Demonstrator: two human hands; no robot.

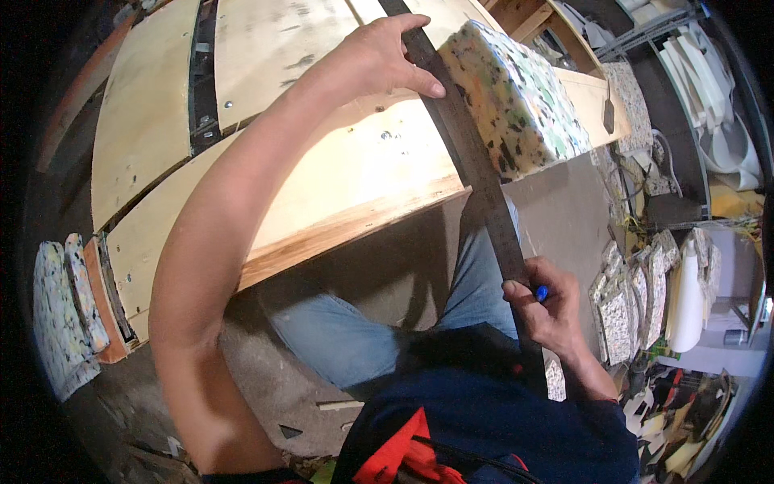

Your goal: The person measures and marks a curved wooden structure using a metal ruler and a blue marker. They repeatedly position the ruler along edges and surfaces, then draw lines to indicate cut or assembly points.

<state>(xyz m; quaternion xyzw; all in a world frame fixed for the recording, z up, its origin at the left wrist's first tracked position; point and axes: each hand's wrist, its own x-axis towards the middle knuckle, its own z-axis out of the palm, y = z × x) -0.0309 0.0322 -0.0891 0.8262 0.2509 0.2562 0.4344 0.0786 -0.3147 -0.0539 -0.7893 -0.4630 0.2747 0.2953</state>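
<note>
A long dark metal ruler [488,202] runs from the top of the view down past the edge of a pale plywood frame [363,161], alongside a speckled multicoloured foam block [516,101]. My left hand [395,56] grips the upper part of the ruler, thumb on its face and fingers over its far side. My right hand [544,310] holds the lower part of the ruler, together with a blue pen [540,293] whose capped-looking end sticks out by the thumb.
Speckled foam pieces lean at the far left [64,315] and stand stacked at the right [629,298]. White rolls and sheets [717,153] sit on shelving at the upper right. Offcuts [677,419] are heaped at the lower right. My legs are beneath the frame's near edge.
</note>
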